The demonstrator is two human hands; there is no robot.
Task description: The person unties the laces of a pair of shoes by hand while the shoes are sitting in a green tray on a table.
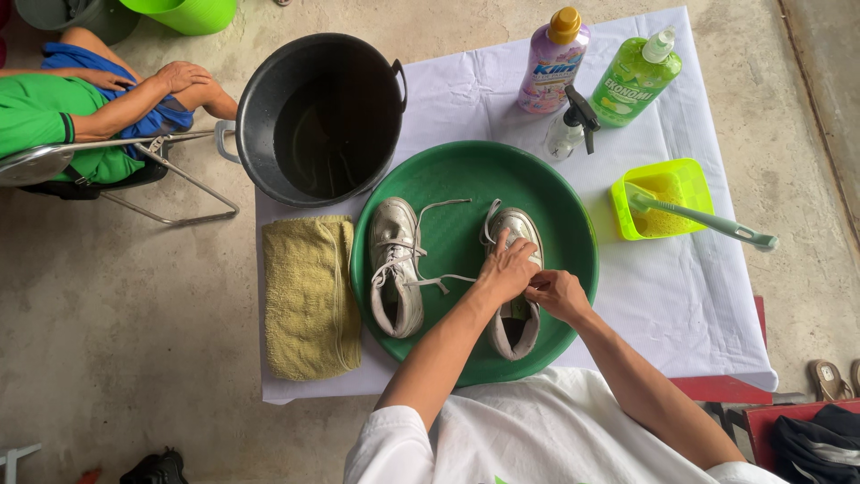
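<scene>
Two grey-white lace-up shoes lie in a round green basin [555, 206] on a white-covered table. The left shoe [397, 264] has loose white laces trailing across the basin. My left hand [507, 267] rests on top of the right shoe [518, 318], fingers pinching at its laces. My right hand [555, 292] is beside it on the same shoe, fingers closed on a lace. Both hands hide the shoe's middle.
A black bucket [321, 116] with dark water stands at the back left; a folded yellow towel [310, 296] lies left of the basin. A purple bottle [553, 61], green bottle [635, 79], small spray bottle [571, 128] and a yellow tub [663, 199] with a brush stand right. A seated person [81, 99] is far left.
</scene>
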